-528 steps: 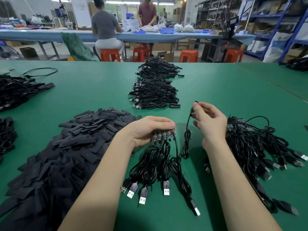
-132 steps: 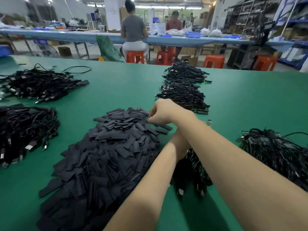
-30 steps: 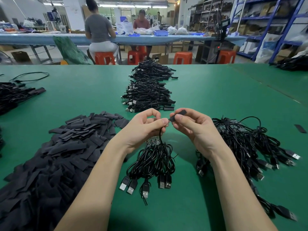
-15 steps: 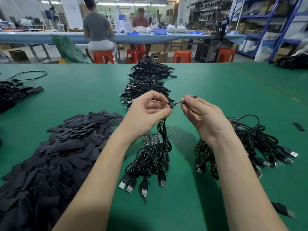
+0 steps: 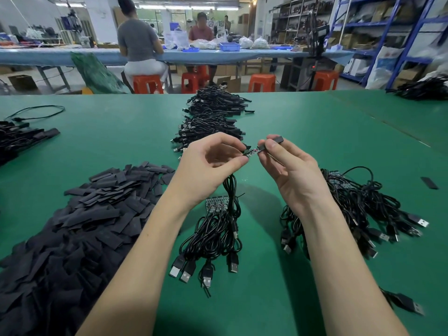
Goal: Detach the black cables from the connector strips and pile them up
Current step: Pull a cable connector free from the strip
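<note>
Above the green table (image 5: 303,132), my left hand (image 5: 208,166) pinches the end of a black cable (image 5: 230,187), where a small circuit board (image 5: 252,153) sticks out. My right hand (image 5: 288,168) pinches a black sleeve (image 5: 271,143) at the tip of that board. The cable hangs down to a connector strip (image 5: 217,203) lying below with several black USB cables (image 5: 213,238) attached to it. A tangle of cables on strips (image 5: 363,209) lies under my right forearm.
A heap of black sleeves (image 5: 80,226) covers the table at the left. Two piles of finished cables (image 5: 208,117) lie straight ahead. More cable piles (image 5: 17,139) sit at the far left and far right. People sit at a far table (image 5: 72,54).
Both hands have stayed raised; the black sleeve in my right hand has come closer to the bare circuit board end pinched by my left.
</note>
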Motion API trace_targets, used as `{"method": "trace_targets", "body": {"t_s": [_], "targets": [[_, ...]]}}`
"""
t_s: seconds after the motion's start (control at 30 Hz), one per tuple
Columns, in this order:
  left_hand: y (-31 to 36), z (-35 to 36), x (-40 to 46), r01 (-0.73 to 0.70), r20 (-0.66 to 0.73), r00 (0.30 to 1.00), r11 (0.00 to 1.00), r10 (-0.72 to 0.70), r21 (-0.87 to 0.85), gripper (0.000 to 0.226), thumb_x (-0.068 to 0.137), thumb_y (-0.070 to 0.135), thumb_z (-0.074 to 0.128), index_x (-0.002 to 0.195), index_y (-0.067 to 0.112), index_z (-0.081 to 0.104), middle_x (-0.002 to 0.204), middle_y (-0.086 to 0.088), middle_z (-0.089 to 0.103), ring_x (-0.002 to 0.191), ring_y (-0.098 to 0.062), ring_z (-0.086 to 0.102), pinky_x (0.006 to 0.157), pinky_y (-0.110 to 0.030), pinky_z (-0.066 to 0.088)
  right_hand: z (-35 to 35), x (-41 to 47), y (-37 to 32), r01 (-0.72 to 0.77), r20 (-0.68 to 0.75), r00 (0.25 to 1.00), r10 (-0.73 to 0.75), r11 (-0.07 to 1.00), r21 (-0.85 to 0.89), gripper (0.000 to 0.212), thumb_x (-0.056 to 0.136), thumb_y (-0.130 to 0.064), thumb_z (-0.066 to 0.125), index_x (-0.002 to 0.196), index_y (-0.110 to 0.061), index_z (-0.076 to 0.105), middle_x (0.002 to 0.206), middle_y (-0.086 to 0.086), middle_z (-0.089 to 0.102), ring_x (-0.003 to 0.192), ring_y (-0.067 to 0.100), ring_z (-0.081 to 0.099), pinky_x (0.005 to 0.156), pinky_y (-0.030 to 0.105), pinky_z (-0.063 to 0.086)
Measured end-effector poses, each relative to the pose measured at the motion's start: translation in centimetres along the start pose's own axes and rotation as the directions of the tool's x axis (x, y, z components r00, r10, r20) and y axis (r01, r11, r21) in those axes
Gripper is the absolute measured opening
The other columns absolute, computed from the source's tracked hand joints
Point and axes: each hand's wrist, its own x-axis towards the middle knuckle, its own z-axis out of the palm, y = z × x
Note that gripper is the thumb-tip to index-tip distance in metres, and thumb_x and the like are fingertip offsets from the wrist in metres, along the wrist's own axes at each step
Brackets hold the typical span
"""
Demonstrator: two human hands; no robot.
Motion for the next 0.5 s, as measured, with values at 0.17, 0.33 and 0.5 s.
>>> {"method": "trace_targets", "body": {"t_s": [0.17, 0.33, 0.5], "targets": [[-0.33, -0.03, -0.23, -0.044, -0.009, 0.999, 0.999, 0.044, -0.005, 0.011, 0.086, 0.008, 0.079, 0.092, 0.017, 0.078, 0.086, 0.004, 0.077, 0.081, -0.009, 0.072, 0.077, -0.020, 0.053, -0.63, -0.13, -0.38, -0.042, 0.099, 0.994, 0.047, 0.998, -0.049, 0.027, 0.074, -0.010, 0.077, 0.100, -0.006, 0.072, 0.096, 0.010, 0.076, 0.088, 0.016, 0.072, 0.080, 0.020, 0.057], [-0.48, 0.04, -0.42, -0.029, 0.028, 0.999, 0.999, 0.030, -0.027, 0.012, 0.085, 0.007, 0.079, 0.088, 0.019, 0.079, 0.082, 0.005, 0.077, 0.075, -0.005, 0.070, 0.073, -0.016, 0.051, -1.02, -0.04, -0.26, -0.075, 0.106, 0.991, 0.080, 0.996, -0.056, 0.027, 0.076, -0.011, 0.076, 0.101, -0.003, 0.071, 0.093, 0.010, 0.076, 0.087, 0.015, 0.073, 0.078, 0.018, 0.057], [-0.72, -0.31, -0.42, -0.034, 0.064, 0.997, 0.999, 0.034, 0.002, 0.011, 0.085, 0.012, 0.080, 0.087, 0.023, 0.079, 0.083, 0.005, 0.078, 0.077, -0.007, 0.071, 0.075, -0.017, 0.053, -0.97, 0.04, 0.16, -0.095, 0.092, 0.991, 0.099, 0.994, -0.046, 0.023, 0.077, -0.012, 0.076, 0.098, -0.004, 0.073, 0.093, 0.010, 0.076, 0.084, 0.014, 0.073, 0.075, 0.018, 0.057]]}}
